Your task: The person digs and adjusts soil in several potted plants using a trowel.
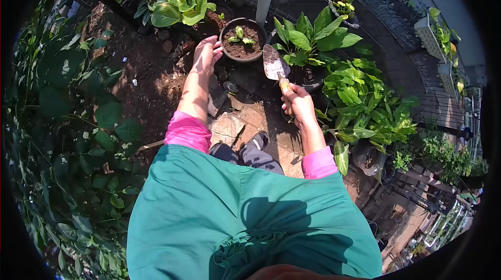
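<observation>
the left hand's fingers (214,45) are loosely spread and hold nothing, their tips at the 9 o'clock side of the pot (245,60), touching its rim or just beside it; i cannot tell which. the left hand (207,53) reaches out over bare soil (151,71). the right hand (298,103) is closed around the handle of the trowel (273,63), whose blade points toward 11 o'clock and hangs just beside the pot's 3 o'clock edge, smeared with dirt but carrying no load.

the pot sits at 12 o'clock in the view, filled with dark soil nearly to the rim, with a small plant (241,35) standing in the middle. the potting looks mostly done to me; only firming or topping up seems left. a big leafy plant (313,37) grows at 2 o'clock, and stone slabs (227,126) lie under the shoe (258,140).
</observation>
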### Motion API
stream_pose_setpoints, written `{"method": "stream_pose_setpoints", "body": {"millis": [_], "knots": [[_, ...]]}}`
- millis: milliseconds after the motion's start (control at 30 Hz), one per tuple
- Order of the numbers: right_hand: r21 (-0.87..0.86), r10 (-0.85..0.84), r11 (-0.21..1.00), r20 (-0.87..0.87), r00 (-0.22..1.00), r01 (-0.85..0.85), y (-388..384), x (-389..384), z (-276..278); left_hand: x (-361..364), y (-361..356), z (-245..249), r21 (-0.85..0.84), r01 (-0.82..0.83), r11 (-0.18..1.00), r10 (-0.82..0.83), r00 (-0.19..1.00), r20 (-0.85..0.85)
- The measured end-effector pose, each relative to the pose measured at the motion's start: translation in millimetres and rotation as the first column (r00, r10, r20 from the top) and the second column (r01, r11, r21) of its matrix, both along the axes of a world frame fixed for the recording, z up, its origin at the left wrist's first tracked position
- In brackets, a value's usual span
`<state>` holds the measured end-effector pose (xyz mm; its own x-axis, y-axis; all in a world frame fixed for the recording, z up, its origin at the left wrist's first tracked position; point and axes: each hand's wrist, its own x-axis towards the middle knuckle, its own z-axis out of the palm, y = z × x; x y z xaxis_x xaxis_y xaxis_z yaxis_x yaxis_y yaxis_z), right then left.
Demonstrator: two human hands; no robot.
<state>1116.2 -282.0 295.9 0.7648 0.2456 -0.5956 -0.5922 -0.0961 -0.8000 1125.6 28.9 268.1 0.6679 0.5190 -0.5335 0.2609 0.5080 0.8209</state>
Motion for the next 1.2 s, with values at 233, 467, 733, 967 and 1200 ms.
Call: {"method": "stream_pose_setpoints", "body": {"millis": [233,467,733,967,1200], "knots": [[-0.004,-0.024,1.000,-0.067,0.997,0.024,28,44,-35,42,9,-46,-0.027,0.033,0.999,-0.035,0.997,-0.063],[-0.020,-0.001,1.000,-0.060,0.998,0.000,71,88,-127,68,42,-145,-0.030,0.106,0.994,-0.108,0.989,-0.100],[-0.481,0.329,0.875,0.510,0.795,-0.053,115,153,-236,91,75,-260,0.068,0.120,0.991,-0.118,0.993,-0.025],[-0.875,0.689,0.481,0.410,0.598,0.045,148,198,-271,100,75,-358,0.283,0.072,0.956,-0.043,0.993,-0.108],[-0.893,0.760,0.401,0.450,0.469,0.206,163,215,-296,121,90,-467,0.474,-0.043,0.880,0.063,0.998,-0.026]]}}
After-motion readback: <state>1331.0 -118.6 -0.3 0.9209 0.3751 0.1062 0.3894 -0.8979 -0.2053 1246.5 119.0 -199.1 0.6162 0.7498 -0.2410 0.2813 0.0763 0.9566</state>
